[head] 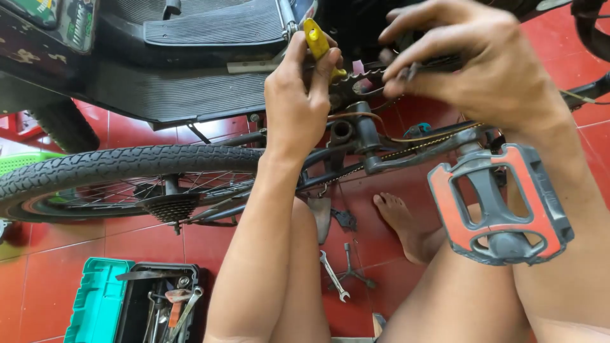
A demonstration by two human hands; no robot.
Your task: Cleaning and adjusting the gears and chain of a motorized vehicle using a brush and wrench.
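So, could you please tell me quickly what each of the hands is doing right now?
Left hand: closed around a yellow-handled tool at the chainring.
Right hand: fingers pinched on the bicycle chain beside the chainring.

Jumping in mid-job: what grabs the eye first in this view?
Top centre, the left hand grips a yellow-handled tool at the bicycle's chainring, while the right hand pinches the chain beside it. A red-and-black pedal looms at right. An open teal toolbox sits on the red tiled floor, lower left.
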